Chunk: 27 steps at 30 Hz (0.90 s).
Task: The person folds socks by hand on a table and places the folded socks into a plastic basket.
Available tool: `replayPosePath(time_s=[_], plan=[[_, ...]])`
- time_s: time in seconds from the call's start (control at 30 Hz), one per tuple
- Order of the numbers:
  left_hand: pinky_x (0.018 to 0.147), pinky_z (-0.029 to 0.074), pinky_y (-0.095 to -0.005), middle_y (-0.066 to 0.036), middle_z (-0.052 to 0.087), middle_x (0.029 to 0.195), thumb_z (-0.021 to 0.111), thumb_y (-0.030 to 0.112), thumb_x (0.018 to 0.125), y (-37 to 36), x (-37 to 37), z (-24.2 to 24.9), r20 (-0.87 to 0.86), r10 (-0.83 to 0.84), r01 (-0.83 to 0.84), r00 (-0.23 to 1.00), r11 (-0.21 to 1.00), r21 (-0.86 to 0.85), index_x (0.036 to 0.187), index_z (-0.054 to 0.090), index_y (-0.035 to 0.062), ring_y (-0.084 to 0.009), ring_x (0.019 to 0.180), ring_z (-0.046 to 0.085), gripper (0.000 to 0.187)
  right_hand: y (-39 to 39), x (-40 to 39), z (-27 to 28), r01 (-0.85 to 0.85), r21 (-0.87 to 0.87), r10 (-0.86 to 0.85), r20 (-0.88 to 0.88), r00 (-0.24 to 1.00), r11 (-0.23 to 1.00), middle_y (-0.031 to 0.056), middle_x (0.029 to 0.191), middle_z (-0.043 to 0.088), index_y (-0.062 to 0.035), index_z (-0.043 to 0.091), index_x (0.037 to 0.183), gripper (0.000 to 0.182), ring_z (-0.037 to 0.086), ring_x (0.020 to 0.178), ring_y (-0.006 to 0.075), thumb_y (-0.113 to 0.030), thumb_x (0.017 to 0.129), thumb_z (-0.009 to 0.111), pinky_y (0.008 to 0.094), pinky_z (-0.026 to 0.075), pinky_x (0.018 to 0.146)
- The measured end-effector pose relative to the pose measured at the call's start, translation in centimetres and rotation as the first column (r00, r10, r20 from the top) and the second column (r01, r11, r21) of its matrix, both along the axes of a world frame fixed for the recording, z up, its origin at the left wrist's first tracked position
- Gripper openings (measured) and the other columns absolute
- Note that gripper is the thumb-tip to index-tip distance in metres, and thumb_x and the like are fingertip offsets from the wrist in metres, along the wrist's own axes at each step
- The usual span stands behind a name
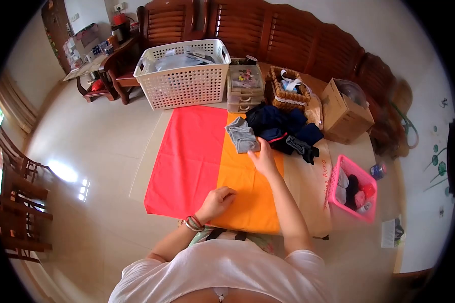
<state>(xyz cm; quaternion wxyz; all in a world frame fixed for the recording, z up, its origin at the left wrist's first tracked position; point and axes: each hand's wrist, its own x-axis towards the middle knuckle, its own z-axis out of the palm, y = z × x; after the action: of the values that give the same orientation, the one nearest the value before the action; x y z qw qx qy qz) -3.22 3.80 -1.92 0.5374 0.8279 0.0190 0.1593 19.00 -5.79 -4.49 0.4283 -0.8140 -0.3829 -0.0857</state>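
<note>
My right hand [262, 158] reaches forward and grips the near right corner of a grey folded piece of clothing [241, 134], thumb and fingers on its edge. That grey clothing lies on the orange part of a cloth [247, 187], against a heap of dark navy and black clothes [278, 123]. A small dark grey folded item [302, 147] sits at the heap's right end. My left hand [217, 203] rests near the seam of the red part [187, 156] and the orange part, its fingers curled in with nothing visible in them.
Along the back stand a white perforated basket [182, 83], a small drawer box [245, 86], a wicker basket [289, 96] and a cardboard box [346, 118]. A pink basket [353, 207] holding small clothes is at the right, near a jar [377, 170]. Behind is a wooden bench [288, 35].
</note>
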Motion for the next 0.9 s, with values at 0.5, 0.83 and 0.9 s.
replayPosePath(time_s=[0.5,0.83,0.9], plan=[[0.079,0.044,-0.0321,-0.015,0.052,0.104,0.059,0.002,0.075,-0.1,-0.1,-0.7,0.121,0.203,-0.194,0.972,0.978,-0.077,0.104,0.052,0.0,-0.0265,0.094,0.053,0.029,-0.7,-3.2,2.0,0.069,0.182,0.102,-0.782,0.615,0.981,0.0073,0.092,0.057,0.0017,0.051,0.107,0.042,0.054,0.084,0.0137,-0.001,0.067,0.064,0.0268,0.044,0.071],[0.096,0.028,-0.0411,-0.006,0.052,0.111,0.063,0.013,0.072,-1.2,-0.8,0.6,0.12,-0.131,0.033,0.984,0.801,0.598,0.11,0.052,0.0087,-0.0202,0.11,0.046,0.04,-6.9,-12.7,2.3,0.109,0.152,0.022,-0.674,0.738,0.982,0.0108,0.098,0.051,-0.0005,0.04,0.118,0.056,0.053,0.087,0.0182,-0.009,0.071,0.07,0.029,0.045,0.073],[0.093,0.03,-0.0421,-0.004,0.056,0.103,0.062,0.012,0.073,-1.2,-0.6,-0.1,0.151,-0.078,-0.019,0.985,0.833,0.554,0.104,0.055,0.0088,-0.018,0.102,0.052,0.031,-6.8,-13.7,3.7,0.124,0.058,-0.098,-0.325,0.94,0.991,0.0127,0.101,0.049,-0.0011,0.041,0.118,0.058,0.053,0.091,0.0213,-0.012,0.069,0.072,0.0308,0.044,0.076]])
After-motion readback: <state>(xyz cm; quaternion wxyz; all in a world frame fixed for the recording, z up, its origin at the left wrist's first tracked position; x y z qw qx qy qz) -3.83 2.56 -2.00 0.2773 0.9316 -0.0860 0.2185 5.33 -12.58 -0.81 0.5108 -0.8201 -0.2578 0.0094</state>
